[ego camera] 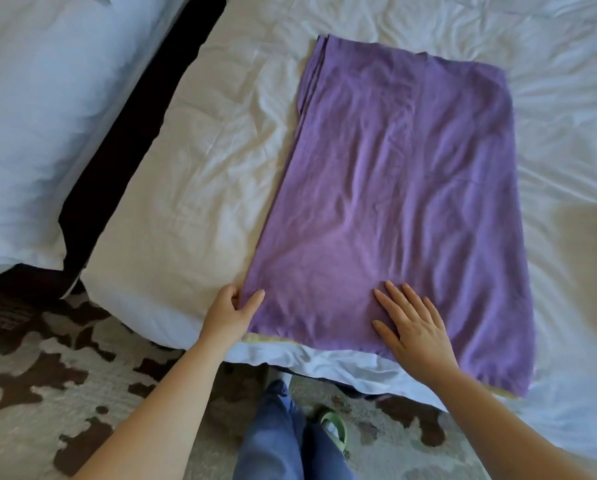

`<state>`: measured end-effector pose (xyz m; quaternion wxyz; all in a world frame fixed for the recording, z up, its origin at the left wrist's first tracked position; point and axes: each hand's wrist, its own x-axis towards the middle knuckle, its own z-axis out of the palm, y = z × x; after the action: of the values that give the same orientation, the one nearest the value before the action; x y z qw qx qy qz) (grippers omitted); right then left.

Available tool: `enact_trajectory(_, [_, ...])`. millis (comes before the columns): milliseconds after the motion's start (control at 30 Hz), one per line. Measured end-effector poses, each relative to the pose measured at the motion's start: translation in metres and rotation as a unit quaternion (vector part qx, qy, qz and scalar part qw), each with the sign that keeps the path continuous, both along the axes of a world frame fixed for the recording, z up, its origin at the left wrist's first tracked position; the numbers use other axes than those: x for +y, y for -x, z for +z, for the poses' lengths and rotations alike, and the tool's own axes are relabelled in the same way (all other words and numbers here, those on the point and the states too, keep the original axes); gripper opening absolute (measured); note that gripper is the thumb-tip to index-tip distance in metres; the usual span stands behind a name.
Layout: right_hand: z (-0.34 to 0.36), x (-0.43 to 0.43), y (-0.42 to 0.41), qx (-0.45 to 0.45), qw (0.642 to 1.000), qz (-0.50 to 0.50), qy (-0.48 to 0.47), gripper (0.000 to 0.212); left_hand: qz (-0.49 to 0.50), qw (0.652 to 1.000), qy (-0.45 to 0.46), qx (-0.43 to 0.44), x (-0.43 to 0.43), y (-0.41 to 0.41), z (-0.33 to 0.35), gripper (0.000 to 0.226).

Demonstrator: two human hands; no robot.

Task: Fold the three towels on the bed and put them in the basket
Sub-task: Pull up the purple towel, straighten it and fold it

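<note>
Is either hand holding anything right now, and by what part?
The left hand pinches the purple towel by its near left corner. The right hand lies flat on the towel, gripping nothing.

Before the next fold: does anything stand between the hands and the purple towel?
Nothing visible does: the left hand pinches the purple towel at its near corner, the right hand lies flat on it.
</note>
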<state>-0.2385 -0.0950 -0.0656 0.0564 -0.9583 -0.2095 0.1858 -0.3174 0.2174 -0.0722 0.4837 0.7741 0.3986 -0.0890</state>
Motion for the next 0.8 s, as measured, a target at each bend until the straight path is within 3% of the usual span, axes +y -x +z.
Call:
enact_trajectory(67, [0.003,-0.027,0.015,-0.009,1.000,-0.016,0.009,0.065,-0.018,1.000,0.010,0.011,-0.009,0.010,-0.003,0.028])
enact_trajectory(167, [0.006,-0.071,0.038,-0.021,0.999,-0.037,0.014,0.075,-0.006,0.999,-0.045,0.004,-0.014,0.020,-0.009,0.031])
enact_trajectory(200, [0.006,-0.084,0.043,-0.025,0.999,-0.045,0.018,0.080,0.010,1.000,-0.029,0.000,-0.016,0.022,-0.010,0.032])
enact_trajectory(267, [0.005,-0.102,0.051,-0.036,0.996,-0.076,0.004,0.082,0.059,0.994,0.087,-0.012,-0.019,0.024,-0.008,0.031])
enact_trajectory(333, [0.003,-0.115,0.055,-0.069,0.987,-0.138,-0.037,0.064,0.101,0.977,0.187,-0.024,-0.020,0.027,-0.006,0.029])
enact_trajectory(433, [0.003,-0.126,0.059,-0.098,0.969,-0.219,-0.049,0.041,0.104,0.973,0.203,-0.038,-0.018,0.033,-0.006,0.027])
enact_trajectory(633, [0.002,-0.138,0.058,-0.079,0.968,-0.236,-0.040,0.046,0.091,0.969,0.220,-0.066,-0.018,0.038,-0.012,0.024])
enact_trajectory(800, [0.005,-0.145,0.052,-0.090,0.953,-0.272,-0.094,0.021,0.113,0.963,0.225,-0.093,-0.020,0.040,-0.019,0.018])
